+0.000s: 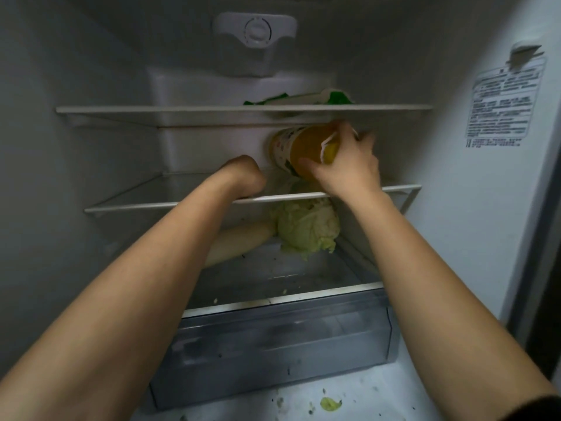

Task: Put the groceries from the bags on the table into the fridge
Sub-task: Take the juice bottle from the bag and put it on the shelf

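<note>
I look into an open fridge. My right hand (349, 165) grips an orange juice bottle (299, 151), tilted on its side just above the middle glass shelf (151, 205), cap end toward me. My left hand (243, 176) rests on that shelf to the left of the bottle, bent at the wrist with its fingers hidden behind it. A green package (303, 98) lies on the top shelf (182, 109). Below the middle shelf sit a pale green cabbage (308, 229) and a long pale vegetable (239, 243).
A clear crisper drawer (273, 344) fills the bottom, with leaf scraps (331, 404) on the ledge in front. The thermostat dial (257, 31) is at the top of the back wall. A label sticker (504, 107) is on the right wall.
</note>
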The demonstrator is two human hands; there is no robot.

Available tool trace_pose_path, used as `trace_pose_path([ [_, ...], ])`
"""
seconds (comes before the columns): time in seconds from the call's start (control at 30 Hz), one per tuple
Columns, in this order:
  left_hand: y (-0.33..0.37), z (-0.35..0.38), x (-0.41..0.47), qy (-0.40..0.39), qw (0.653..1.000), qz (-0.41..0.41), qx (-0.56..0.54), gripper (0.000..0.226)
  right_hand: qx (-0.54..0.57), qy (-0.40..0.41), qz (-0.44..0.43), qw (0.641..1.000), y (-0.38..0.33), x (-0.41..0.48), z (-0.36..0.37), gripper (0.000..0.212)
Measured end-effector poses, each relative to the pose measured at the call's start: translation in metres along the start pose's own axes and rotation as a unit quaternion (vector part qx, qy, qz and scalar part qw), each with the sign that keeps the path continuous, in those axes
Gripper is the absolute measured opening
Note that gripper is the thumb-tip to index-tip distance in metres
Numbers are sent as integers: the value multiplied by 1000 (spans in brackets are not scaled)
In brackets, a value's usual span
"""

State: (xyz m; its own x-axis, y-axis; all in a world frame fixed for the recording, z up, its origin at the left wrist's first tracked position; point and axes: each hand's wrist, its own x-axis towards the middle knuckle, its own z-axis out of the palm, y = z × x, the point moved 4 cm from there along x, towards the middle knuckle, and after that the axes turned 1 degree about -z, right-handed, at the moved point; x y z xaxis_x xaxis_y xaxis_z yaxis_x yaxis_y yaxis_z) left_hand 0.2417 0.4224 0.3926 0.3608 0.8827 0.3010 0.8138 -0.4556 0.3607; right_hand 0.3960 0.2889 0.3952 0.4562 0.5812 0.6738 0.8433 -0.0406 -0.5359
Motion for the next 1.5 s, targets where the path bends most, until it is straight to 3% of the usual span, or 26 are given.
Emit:
trace_pose_path([
  [0.2,5,0,-4,9,998,16,62,23,-26,-25,50,998,8,20,15,90],
  [0.3,9,-7,-16,49,997,14,61,18,-3,-37,66,997,10,18,11,90],
  [0.47,10,-28,-60,243,962,44,118,29,-49,-24,-8,998,12,-12,-3,73],
  [0.7,-24,8,-151,424,902,78,-18,42,-151,76,-78,982,46,-97,-4,66],
  [0.8,-45,56,-181,400,911,95,-30,48,-172,67,-97,978,68,-149,9,67],
  [1.0,-79,127,-238,266,962,61,3,58,-203,-7,-72,977,101,-231,28,71],
  [1.37,-59,120,-400,344,934,8,95,54,-64,-71,-132,987,98,-326,12,74],
  [1.5,-58,127,-482,315,937,-40,145,56,-16,-128,-154,980,92,-382,12,72],
])
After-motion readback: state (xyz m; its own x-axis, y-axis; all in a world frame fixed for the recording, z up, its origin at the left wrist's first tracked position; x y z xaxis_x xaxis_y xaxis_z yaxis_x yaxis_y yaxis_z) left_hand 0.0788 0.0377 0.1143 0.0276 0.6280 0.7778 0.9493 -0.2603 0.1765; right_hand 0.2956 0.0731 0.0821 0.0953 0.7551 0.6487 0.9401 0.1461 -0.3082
